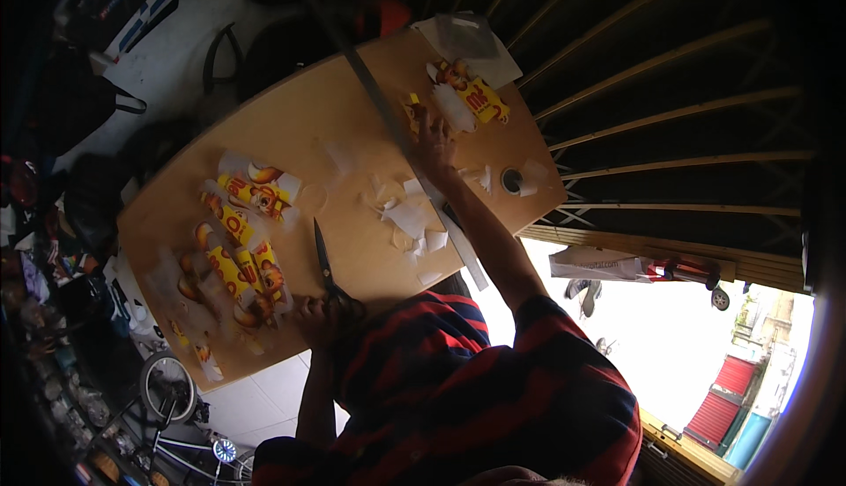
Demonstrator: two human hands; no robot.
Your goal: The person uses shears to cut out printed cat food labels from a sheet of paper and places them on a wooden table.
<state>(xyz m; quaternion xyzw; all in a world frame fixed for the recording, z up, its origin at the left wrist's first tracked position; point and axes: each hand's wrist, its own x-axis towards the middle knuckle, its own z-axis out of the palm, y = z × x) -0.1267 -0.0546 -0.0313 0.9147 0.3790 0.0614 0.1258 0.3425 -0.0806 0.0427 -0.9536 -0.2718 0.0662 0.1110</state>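
My right hand (434, 144) reaches across the table with its fingers stretched out, the fingertips at a small yellow cutout (411, 109). Just beyond lies a larger yellow printed cutout (483, 100) with a cartoon figure, beside white backing paper. My left hand (310, 319) rests low at the table's near edge, dark and partly blurred, so its grip is unclear. Right beside it is a pair of dark scissors (323, 257), blades pointing away from me. Several yellow and orange cartoon cutouts (236, 226) lie in a group left of the scissors.
A long grey bar (379, 98) crosses the wooden table (291, 116) under my right forearm. White paper scraps (407, 218) lie mid-table, with a tape roll (511, 180) to the right. A folding metal gate (670, 147) stands at the right, a bicycle (167, 389) at lower left.
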